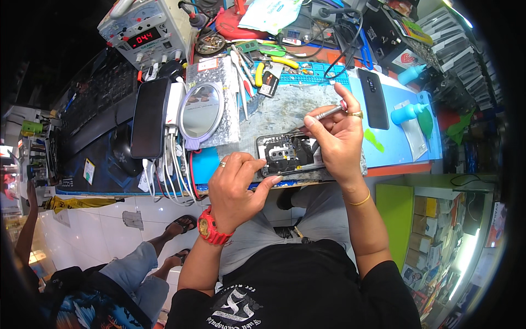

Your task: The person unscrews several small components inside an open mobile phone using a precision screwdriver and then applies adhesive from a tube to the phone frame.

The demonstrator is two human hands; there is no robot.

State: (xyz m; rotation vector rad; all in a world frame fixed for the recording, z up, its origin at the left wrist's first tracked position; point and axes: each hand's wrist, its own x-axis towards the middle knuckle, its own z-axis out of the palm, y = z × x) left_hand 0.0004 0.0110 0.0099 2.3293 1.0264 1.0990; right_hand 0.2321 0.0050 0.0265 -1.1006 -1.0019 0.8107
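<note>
An opened smartphone (285, 153) lies on the grey work mat (274, 118), its inner boards and parts exposed. My left hand (236, 183) grips its left end, the forefinger on the frame's corner and the thumb along the near edge. In my right hand (341, 137) is a slim metal screwdriver (331, 112) with a red end cap, pinched between thumb and fingers. It slants down to the left, its tip at the phone's far edge. My right fingers and palm cover the phone's right end.
Left of the mat are an oval mirror (201, 112), a dark phone (150, 118) with white cables, and a power supply (145, 38). Tweezers (241, 74) and yellow-handled pliers (259, 74) lie beyond. Rightward are another phone (373, 98) and blue bottles (409, 113). Someone stands at lower left.
</note>
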